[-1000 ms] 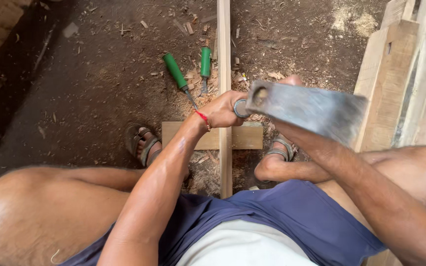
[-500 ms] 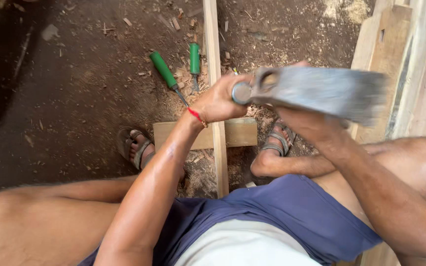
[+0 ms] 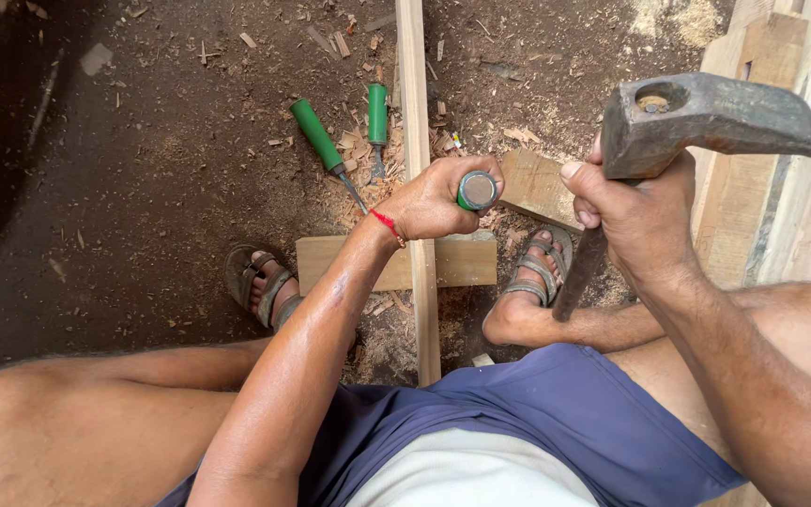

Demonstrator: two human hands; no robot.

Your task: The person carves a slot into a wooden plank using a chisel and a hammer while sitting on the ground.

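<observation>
Over the wood strip, the left hand grips a chisel.

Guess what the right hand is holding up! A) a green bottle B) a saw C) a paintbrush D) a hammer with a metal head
D: the right hand grips a hammer just under its grey metal head, raised above the left hand, which holds a green-handled chisel against the long wooden strip.

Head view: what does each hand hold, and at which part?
The left hand holds a green-handled chisel by its handle. The right hand holds a grey metal hammer just under its head.
</observation>
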